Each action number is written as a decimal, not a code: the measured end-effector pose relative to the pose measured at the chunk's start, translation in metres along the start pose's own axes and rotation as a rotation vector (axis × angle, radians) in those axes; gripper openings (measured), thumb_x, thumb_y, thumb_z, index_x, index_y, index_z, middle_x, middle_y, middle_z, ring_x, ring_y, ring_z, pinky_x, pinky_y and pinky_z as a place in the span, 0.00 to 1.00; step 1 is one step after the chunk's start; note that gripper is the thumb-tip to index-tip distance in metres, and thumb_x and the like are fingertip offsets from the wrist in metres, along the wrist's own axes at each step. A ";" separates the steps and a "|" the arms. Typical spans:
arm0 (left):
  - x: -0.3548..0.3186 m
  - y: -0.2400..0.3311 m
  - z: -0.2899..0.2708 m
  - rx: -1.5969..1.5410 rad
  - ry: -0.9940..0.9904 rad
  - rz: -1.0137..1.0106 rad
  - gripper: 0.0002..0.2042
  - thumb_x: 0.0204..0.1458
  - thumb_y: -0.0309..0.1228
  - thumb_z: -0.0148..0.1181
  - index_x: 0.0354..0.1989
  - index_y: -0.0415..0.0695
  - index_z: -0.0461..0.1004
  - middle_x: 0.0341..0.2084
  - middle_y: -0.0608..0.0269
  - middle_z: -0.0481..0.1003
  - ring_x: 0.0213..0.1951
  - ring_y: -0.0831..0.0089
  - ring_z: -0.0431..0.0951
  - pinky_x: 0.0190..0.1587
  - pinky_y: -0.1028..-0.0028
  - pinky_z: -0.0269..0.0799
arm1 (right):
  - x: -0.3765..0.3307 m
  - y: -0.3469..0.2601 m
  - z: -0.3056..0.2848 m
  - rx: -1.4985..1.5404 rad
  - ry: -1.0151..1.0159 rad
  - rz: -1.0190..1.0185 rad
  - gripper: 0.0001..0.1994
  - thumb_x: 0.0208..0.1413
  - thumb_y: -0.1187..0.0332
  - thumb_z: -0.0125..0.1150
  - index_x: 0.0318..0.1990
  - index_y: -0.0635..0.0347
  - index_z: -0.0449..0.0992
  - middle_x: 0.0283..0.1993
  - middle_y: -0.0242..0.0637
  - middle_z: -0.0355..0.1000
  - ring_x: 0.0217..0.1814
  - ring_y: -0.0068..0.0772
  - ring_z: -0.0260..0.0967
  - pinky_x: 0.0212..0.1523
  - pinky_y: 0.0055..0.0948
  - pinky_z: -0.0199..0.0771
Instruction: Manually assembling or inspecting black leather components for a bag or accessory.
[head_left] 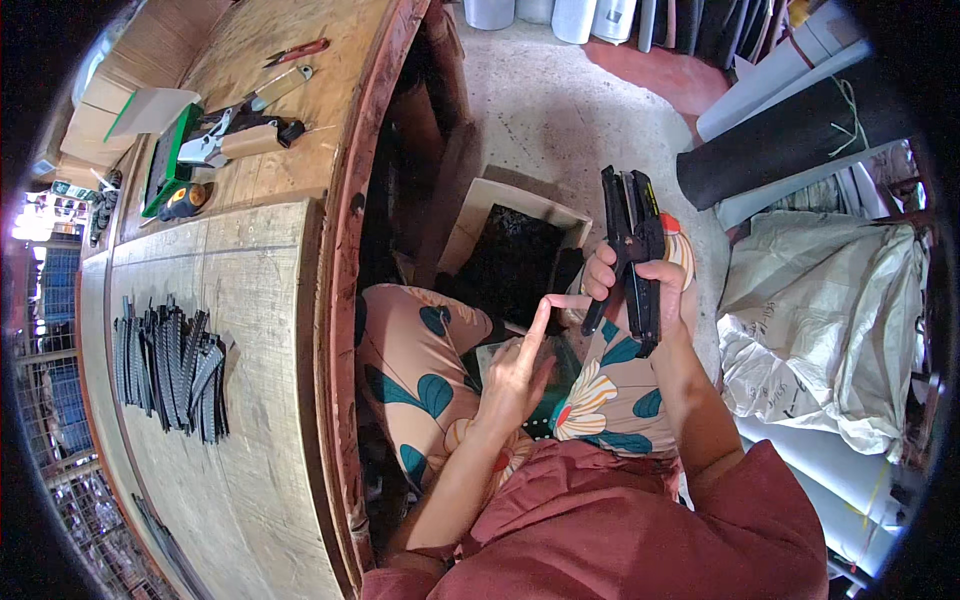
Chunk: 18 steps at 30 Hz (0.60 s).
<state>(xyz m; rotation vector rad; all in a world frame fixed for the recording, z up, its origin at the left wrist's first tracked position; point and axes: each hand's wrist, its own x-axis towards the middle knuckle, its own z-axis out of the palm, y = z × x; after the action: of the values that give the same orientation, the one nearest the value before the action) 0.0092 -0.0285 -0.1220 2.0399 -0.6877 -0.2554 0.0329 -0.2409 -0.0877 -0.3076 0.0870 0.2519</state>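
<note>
My right hand (pixel 640 285) grips a black plier-like hand tool (pixel 630 250), held upright above my lap. My left hand (pixel 520 365) holds nothing; its forefinger points up and right, and its tip touches the right hand close to the tool's lower handle. Under the left hand a dark flat object (pixel 505 355) lies on my flower-patterned lap. A pile of black strips (pixel 170 370) lies on the wooden workbench (pixel 265 300) at my left, out of reach of either hand.
At the bench's far end lie pliers with red handles (pixel 300 50), a knife-like tool (pixel 275 88), a green tray (pixel 165 160) and a tape measure (pixel 185 200). An open box of black material (pixel 515 250) stands on the floor. Rolls (pixel 790 140) and white sacks (pixel 830 320) crowd the right.
</note>
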 end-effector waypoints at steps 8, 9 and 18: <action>0.003 0.000 0.001 0.057 0.124 0.101 0.41 0.42 0.17 0.61 0.66 0.43 0.47 0.46 0.45 0.71 0.43 0.54 0.74 0.44 0.64 0.71 | 0.002 0.001 0.000 0.027 0.017 0.009 0.19 0.37 0.63 0.56 0.37 0.64 0.67 0.31 0.41 0.66 0.35 0.43 0.67 0.60 0.69 0.48; 0.004 0.001 0.001 0.075 0.234 0.160 0.40 0.42 0.16 0.60 0.66 0.43 0.47 0.49 0.44 0.69 0.45 0.54 0.73 0.44 0.64 0.71 | 0.002 0.002 0.000 0.062 0.001 0.018 0.19 0.36 0.63 0.56 0.37 0.64 0.67 0.31 0.41 0.66 0.35 0.43 0.66 0.60 0.69 0.48; -0.001 0.000 0.003 0.099 -0.121 -0.065 0.45 0.40 0.14 0.58 0.68 0.50 0.41 0.44 0.43 0.70 0.41 0.46 0.72 0.40 0.60 0.70 | 0.001 0.002 0.003 -0.145 0.073 0.000 0.20 0.35 0.66 0.56 0.38 0.67 0.69 0.31 0.47 0.68 0.36 0.49 0.68 0.51 0.49 0.64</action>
<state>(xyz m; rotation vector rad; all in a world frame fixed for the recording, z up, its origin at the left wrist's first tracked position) 0.0073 -0.0301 -0.1239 2.1568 -0.7212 -0.3917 0.0331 -0.2382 -0.0849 -0.4608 0.1412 0.2473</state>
